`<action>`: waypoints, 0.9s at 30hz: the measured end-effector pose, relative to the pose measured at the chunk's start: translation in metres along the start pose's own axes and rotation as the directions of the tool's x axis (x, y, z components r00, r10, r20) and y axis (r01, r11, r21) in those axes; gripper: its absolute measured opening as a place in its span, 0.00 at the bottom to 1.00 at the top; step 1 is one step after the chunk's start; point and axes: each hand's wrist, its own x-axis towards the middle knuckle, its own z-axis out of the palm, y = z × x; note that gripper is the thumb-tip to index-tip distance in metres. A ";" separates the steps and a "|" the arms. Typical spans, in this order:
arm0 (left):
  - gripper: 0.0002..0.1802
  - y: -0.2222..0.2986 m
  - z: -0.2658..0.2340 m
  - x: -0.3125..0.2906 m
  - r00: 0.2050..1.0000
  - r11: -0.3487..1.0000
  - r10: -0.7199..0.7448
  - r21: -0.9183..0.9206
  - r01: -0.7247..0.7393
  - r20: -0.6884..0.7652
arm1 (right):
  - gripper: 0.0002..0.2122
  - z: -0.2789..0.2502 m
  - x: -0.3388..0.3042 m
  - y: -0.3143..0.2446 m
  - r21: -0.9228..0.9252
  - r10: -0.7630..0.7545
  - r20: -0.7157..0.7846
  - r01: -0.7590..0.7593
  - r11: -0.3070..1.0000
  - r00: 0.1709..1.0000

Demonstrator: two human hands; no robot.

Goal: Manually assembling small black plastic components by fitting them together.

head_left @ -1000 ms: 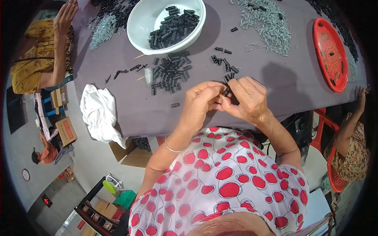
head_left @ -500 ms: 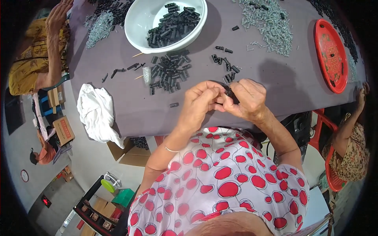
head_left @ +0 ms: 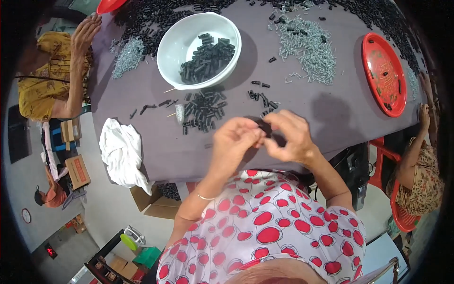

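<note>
My left hand [head_left: 235, 142] is closed in a pinch above the near part of the table; what its fingertips hold is too small and blurred to make out. Right beside it, my right hand [head_left: 292, 138] has its thumb and forefinger apart, with no held thing visible. Just beyond the hands lie several small black parts [head_left: 268, 103]. A pile of short black tubes [head_left: 204, 110] is on the cloth to the left, beside a silvery cylinder [head_left: 179, 114]. Behind it stands a white bowl [head_left: 165, 64] with more black tubes in it.
Small metal springs [head_left: 309, 52] are heaped at the back right, more springs [head_left: 128, 57] at the back left. A red oval tray [head_left: 399, 104] lies far right. A crumpled white cloth [head_left: 120, 151] lies at the left edge. Other people sit at both sides.
My right hand's thumb and forefinger have spread and parted from my left hand's fingertips. The whole view has shifted, so the table and bowl sit lower in it.
</note>
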 end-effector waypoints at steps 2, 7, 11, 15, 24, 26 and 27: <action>0.08 0.018 0.003 -0.003 0.965 0.971 0.222 0.116 -0.207 -0.138 | 0.10 -0.011 -0.001 0.006 -0.043 0.106 -0.089 -0.110 0.993 0.990; 0.06 0.063 -0.005 0.028 0.559 0.381 0.827 0.783 -0.491 -0.052 | 0.08 -0.018 0.008 0.015 -0.198 0.153 -0.149 -0.181 0.963 0.977; 0.07 0.080 -0.019 0.057 0.530 0.180 0.844 0.889 -0.421 0.079 | 0.07 -0.011 0.023 0.012 -0.326 0.010 -0.051 -0.026 0.945 0.999; 0.09 0.074 -0.025 0.055 0.421 -0.105 0.863 0.915 -0.391 0.279 | 0.04 -0.006 0.031 0.018 -0.433 0.031 -0.023 -0.037 0.900 0.999; 0.11 0.002 -0.009 -0.006 0.693 0.206 0.652 0.808 -0.552 0.308 | 0.03 0.011 0.050 0.020 -0.531 0.172 0.111 -0.088 0.843 0.979; 0.11 -0.006 -0.010 -0.008 0.698 0.206 0.640 0.804 -0.558 0.321 | 0.03 0.008 0.048 0.021 -0.484 0.166 0.115 -0.091 0.870 0.979; 0.10 -0.007 -0.010 -0.009 0.728 0.252 0.618 0.802 -0.541 0.297 | 0.04 0.003 0.047 0.021 -0.428 0.125 0.057 -0.089 0.899 0.991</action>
